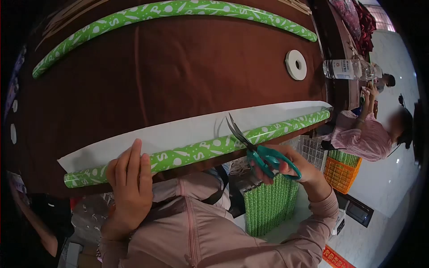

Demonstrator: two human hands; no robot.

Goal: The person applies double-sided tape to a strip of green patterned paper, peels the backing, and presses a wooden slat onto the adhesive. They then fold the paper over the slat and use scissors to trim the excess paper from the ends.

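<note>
observed, standing by; reference: the brown table (214, 76). near green roll (192, 154), white-patterned, lies along the table's near edge; a white sheet (178, 130) extends from it toward the table's middle. left hand (132, 178): fingers outstretched, slightly spread, laid across the roll left of the table's centre, longest fingertip over the sheet; pressure i cannot tell. right hand (304, 165): closed round the teal handles of scissors (252, 147) at the table's near edge, blades slightly parted over the roll; contact i cannot tell. second green roll (178, 9): table's far side. white ring (290, 67): flat, table's right end. bottle (342, 69): just beyond that end.
</note>
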